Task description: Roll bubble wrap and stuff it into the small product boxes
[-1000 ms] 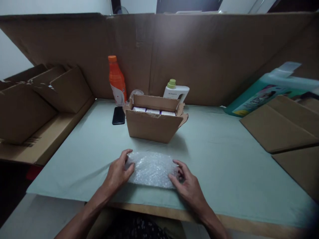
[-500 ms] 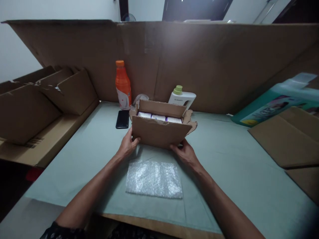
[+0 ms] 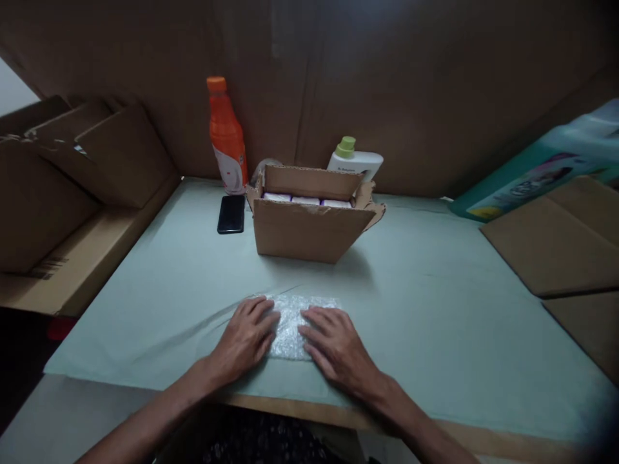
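Note:
A flat sheet of bubble wrap (image 3: 290, 328) lies near the front edge of the cloth-covered table. My left hand (image 3: 249, 338) rests palm down on its left side, fingers stretched forward. On the right side of the sheet lies my right hand (image 3: 336, 341), also flat with its fingers extended. Beyond my hands stands an open cardboard box (image 3: 300, 229), untouched, its flaps raised. Inside it several white packs (image 3: 305, 200) with purple edges sit in a row; their lower parts are hidden by the front wall.
Behind the box are an orange bottle (image 3: 227, 142), a black phone (image 3: 231, 214) and a white bottle with a green cap (image 3: 345, 148). Cardboard boxes (image 3: 120, 154) line the left. A large teal jug (image 3: 536, 167) leans at right behind folded cardboard (image 3: 546, 245).
Both hands have let go of the cardboard box and come back toward me onto the bubble wrap. The box now stands alone on the table. The view has tilted down.

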Available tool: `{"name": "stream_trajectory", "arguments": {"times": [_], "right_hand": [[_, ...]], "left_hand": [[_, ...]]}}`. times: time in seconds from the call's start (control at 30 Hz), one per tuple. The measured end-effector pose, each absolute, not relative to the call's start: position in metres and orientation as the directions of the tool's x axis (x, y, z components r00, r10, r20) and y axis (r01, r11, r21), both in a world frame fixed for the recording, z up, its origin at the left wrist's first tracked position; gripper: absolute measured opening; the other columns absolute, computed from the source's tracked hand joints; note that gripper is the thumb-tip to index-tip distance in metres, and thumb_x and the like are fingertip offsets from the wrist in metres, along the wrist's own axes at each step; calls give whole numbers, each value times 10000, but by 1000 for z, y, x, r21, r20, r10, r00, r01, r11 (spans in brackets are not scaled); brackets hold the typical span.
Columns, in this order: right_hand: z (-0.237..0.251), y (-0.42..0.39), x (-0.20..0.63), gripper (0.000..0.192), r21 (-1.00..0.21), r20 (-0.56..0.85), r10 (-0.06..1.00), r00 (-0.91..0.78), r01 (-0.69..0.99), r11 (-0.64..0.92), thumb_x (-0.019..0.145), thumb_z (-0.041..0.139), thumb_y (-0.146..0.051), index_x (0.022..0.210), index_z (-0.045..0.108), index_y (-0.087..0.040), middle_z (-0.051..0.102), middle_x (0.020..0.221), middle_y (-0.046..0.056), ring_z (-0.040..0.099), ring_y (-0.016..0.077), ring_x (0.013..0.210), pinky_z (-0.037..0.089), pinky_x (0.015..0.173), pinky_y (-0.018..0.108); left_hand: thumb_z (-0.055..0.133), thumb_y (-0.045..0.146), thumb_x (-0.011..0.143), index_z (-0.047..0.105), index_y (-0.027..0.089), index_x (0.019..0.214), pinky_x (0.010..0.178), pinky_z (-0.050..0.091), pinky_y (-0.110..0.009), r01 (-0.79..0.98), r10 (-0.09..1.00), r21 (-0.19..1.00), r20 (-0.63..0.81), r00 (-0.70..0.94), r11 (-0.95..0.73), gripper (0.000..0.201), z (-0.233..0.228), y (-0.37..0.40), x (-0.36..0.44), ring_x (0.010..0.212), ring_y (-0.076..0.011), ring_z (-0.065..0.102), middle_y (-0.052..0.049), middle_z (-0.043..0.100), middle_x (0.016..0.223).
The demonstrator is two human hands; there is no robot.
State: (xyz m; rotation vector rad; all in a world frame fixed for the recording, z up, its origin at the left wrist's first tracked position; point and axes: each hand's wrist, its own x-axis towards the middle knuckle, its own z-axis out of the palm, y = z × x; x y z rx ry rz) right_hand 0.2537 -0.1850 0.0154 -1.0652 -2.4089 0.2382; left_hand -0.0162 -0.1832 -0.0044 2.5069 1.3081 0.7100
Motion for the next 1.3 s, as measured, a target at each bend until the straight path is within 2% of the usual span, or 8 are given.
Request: {"name": "stream_trajectory", "arguments": {"times": [0.17,0.4,0.6,0.73,0.8,0.87,1.07,1.3], "right_hand": [[-3,-207,294,235,-312,341,841,-420,793,523,979,522,-287,1085,723,-228,731,1218,99,655,286,1162,509,931,499],[-5,-188,303,469,-333,247,956,-160,912,239,900,575,-524,1175,682,-160,663,1312,204,594,385,1235,481,966,566],[-5,-187,267,238,-586,227,968,-109,778,225,905,541,-426,908,657,-219,743,1092,116,675,311,1023,517,900,485],[3,-194,281,527,-742,94,996,1,666,70,872,599,-516,1283,589,-187,737,972,89,701,261,862,566,810,407],[3,-198,289,714,-764,49,998,-45,642,66,852,626,-510,1467,457,-189,736,1062,102,715,263,921,577,842,415],[1,-201,293,714,-743,60,991,-116,658,122,860,618,-463,1510,427,-237,721,1185,111,710,273,1007,577,880,439],[21,-191,290,398,-628,290,889,-355,631,456,910,504,-212,1261,660,-313,764,1104,52,736,235,919,617,795,397],[149,-115,293,142,-412,791,602,-109,631,657,900,618,-209,981,684,-305,743,990,31,709,222,937,565,895,385]], "left_hand": [[558,215,920,611,231,1249,1061,484,-499,689,802,412,299,517,-597,333,-13,-185,-20,1284,-280,530,-99,623,1343],[664,370,834,613,150,1203,1072,412,-627,906,944,372,320,78,-201,433,-14,-186,-35,1321,-407,472,-206,577,1349],[618,178,793,636,210,871,1083,411,-600,797,958,590,281,-57,-126,86,-12,-200,-8,1343,-372,477,-148,601,1353],[613,320,862,473,206,1402,796,576,-405,639,989,770,100,-111,-7,570,-3,-211,-4,854,-227,696,-91,720,1062],[598,352,873,280,205,1551,742,576,-365,579,997,815,12,-73,32,763,-2,-215,-6,786,-203,697,-71,734,1022],[559,306,874,353,222,1532,790,576,-369,559,1000,829,-2,5,-1,694,-4,-217,-8,857,-208,708,-69,740,1046],[441,131,876,724,247,999,723,585,-310,544,936,761,299,188,-353,330,6,-202,-3,821,-195,715,-53,741,891],[485,161,941,725,228,1057,793,551,-275,697,594,316,780,195,-644,275,129,-112,2,859,-170,675,-60,714,926]]}}
